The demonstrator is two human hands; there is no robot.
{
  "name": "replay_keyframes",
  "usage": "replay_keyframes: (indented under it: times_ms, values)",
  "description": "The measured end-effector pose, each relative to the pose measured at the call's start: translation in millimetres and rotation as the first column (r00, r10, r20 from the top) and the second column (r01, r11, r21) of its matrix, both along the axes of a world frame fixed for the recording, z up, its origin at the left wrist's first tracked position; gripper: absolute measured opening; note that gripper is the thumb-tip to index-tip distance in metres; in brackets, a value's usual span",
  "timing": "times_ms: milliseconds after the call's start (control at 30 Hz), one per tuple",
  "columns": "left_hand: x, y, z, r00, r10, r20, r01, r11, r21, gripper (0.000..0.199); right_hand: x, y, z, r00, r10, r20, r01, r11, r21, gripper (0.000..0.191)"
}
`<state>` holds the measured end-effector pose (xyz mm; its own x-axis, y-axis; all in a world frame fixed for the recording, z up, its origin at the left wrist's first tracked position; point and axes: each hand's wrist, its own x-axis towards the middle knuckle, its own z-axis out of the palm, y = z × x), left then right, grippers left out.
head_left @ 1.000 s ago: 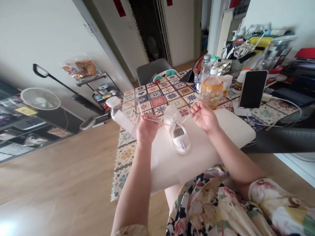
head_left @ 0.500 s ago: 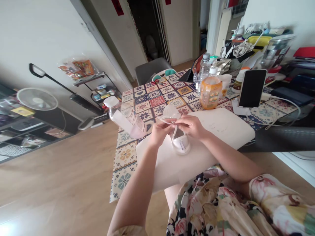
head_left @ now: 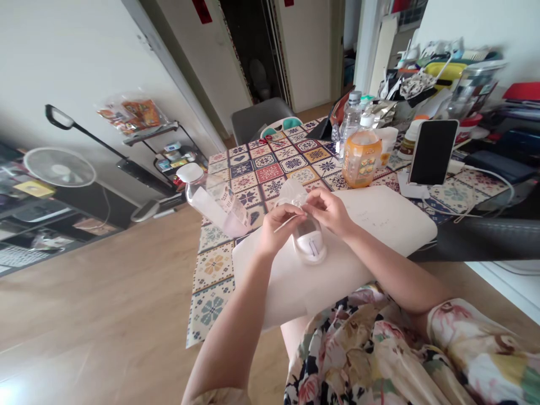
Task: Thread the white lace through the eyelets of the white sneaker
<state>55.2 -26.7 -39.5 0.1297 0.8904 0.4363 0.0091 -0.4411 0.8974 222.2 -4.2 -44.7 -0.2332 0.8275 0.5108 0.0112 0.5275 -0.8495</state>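
A small white shoe (head_left: 311,243) stands on a white board (head_left: 379,219) that lies across the patterned table (head_left: 236,185). Both my hands meet over the shoe's top, working its white laces. My left hand (head_left: 276,228) pinches one lace end (head_left: 284,223), which sticks out toward the left. My right hand (head_left: 331,211) pinches the other lace just above the shoe's opening. A clear plastic piece (head_left: 293,192) rises behind my fingers.
A clear bottle with a white cap (head_left: 211,197) lies tilted at the left table edge. An orange juice bottle (head_left: 361,156), a water bottle (head_left: 350,121) and a phone on a stand (head_left: 432,152) stand beyond the board. Clutter fills the far right; a grey chair (head_left: 257,121) sits behind.
A second ago my hands held the laces stretched wide apart. They have come together over the shoe, and my left hand now holds a lace end sticking out leftward.
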Motion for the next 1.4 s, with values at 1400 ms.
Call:
replay_keyframes:
  times_ms: [1400]
  values:
    - [-31,24,9.8,0.875,0.337,0.348,-0.253,0.930,-0.265,0.035,32,18,9.7,0.739,0.119,-0.663,-0.309,0.935,-0.176,0.042]
